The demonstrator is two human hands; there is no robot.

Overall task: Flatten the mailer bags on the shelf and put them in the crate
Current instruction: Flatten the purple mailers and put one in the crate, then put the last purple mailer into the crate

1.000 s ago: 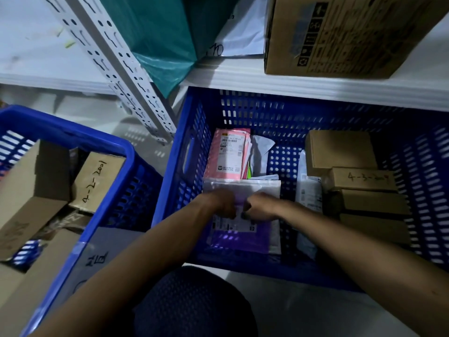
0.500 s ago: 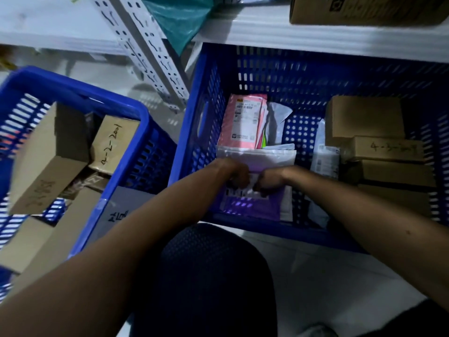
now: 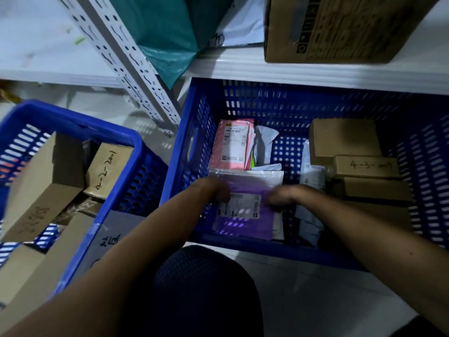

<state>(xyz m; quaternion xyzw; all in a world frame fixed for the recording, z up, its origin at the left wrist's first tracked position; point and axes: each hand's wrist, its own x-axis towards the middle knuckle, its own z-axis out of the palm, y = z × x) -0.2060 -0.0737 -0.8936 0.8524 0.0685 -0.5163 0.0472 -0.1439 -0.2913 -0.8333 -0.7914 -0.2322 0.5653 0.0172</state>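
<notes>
Change: my left hand (image 3: 216,190) and right hand (image 3: 279,198), bunched mid-bag a moment ago, now sit at opposite edges of the glossy purple plastic mailer bag (image 3: 243,226) inside the blue perforated plastic crate (image 3: 194,142). Blur hides finger curl, can't tell grip. Bag looks flat, placed.

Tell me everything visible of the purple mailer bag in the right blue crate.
The purple mailer bag looks like glossy plastic, with a pale strip along its top edge and a white label in its middle. It sits label up at the near left of the blue crate, in front of a pink mailer. The left hand rests on its left side and the right hand on its right; both are blurred.
</notes>
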